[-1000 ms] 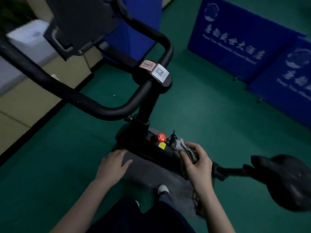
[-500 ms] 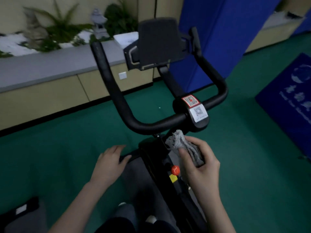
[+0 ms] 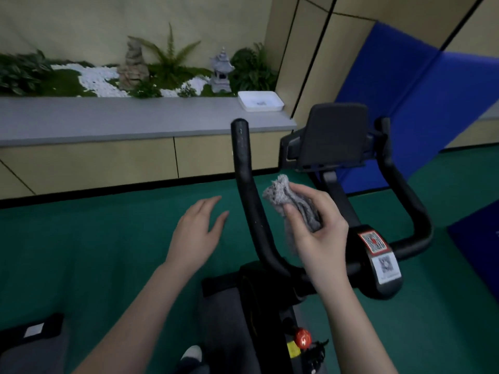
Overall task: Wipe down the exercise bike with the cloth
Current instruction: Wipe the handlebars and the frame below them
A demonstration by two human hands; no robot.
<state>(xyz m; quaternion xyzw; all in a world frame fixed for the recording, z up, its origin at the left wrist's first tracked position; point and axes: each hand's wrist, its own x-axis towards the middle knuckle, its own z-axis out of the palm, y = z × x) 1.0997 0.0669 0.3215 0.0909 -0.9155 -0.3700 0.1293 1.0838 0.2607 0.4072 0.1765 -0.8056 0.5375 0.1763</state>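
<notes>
Noted grey cloth [image 3: 280,195], bunched, pinched between thumb and curled fingers of right hand [image 3: 321,238], just beside left handlebar [image 3: 244,168] of bike [image 3: 259,292]; could not tell whether touching. Noted left hand [image 3: 197,236] left of that bar, fingers straight, holding nothing. Recorded console [image 3: 337,133] above, red knob [image 3: 303,340] below, white tray [image 3: 262,109] on counter [image 3: 108,117] behind.

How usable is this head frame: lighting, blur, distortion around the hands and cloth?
Head view: dim, even light, no glare; right hand gripping the cloth and open left hand slightly soft but readable; black handlebar loses surface detail in the gloom; wide-angle lens tilts and bows the counter toward the edges.
</notes>
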